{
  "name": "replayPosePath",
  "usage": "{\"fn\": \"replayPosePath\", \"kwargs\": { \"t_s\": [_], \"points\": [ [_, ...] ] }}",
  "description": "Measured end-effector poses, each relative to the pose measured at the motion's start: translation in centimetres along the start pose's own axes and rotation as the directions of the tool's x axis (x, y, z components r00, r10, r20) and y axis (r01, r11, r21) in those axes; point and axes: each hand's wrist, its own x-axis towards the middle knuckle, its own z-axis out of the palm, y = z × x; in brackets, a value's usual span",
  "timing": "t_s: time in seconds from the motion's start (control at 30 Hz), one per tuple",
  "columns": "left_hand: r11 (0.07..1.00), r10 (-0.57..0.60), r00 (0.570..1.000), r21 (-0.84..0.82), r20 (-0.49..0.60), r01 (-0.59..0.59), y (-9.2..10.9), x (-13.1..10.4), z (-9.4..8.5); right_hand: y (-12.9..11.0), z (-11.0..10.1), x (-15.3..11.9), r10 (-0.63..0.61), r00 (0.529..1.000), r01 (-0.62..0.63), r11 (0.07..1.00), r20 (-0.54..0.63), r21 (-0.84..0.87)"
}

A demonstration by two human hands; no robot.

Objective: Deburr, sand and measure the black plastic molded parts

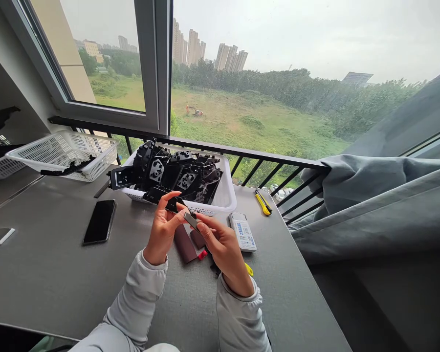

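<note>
My left hand (161,232) is closed on a black plastic part (173,203), held up in front of the full basket. Between the thumb and fingers of my right hand (222,244) is a small flat grey rectangular block (191,220). The block's far end meets the black part and my left thumb; whether it presses on the part I cannot tell. Below my hands, a dark brown-red strip (185,244) lies on the table, with a smaller brown piece (197,239) beside it. A small red object (203,254) sits near them.
A white basket (227,190) heaped with black plastic parts stands by the railing. Another white basket (99,168) at left holds a long black part (71,167). A phone (99,222), a white box (243,232) and a yellow utility knife (263,202) lie on the grey table (58,283).
</note>
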Motion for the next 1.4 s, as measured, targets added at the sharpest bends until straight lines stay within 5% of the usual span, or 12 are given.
{"fn": "replayPosePath", "kwargs": {
  "t_s": [0.27,0.73,0.97,1.13,1.4],
  "points": [
    [0.990,0.082,0.990,0.122,-0.112,-0.068,-1.0,0.3,-0.4,-0.1,-1.2,0.5,-0.084,0.979,0.046,0.978,-0.183,-0.203],
    [0.895,0.151,0.988,0.422,0.023,-0.146,-1.3,-0.2,-0.9,0.0,-1.4,0.1,-0.138,0.985,0.086,0.912,-0.102,-0.401],
    [0.902,0.136,0.991,0.411,0.019,-0.131,-1.4,-0.1,-1.0,0.0,-1.5,0.0,-0.121,0.991,0.091,0.924,-0.057,-0.372],
    [0.925,0.106,0.994,0.366,0.012,-0.103,-1.1,-0.1,-1.0,0.1,-1.5,0.2,-0.123,0.976,0.047,0.924,-0.179,-0.379],
    [0.982,-0.154,0.984,0.119,0.085,0.144,0.0,-0.2,-0.7,-0.7,-1.2,0.0,-0.155,0.987,0.139,0.944,-0.034,-0.299]
  ]
}}
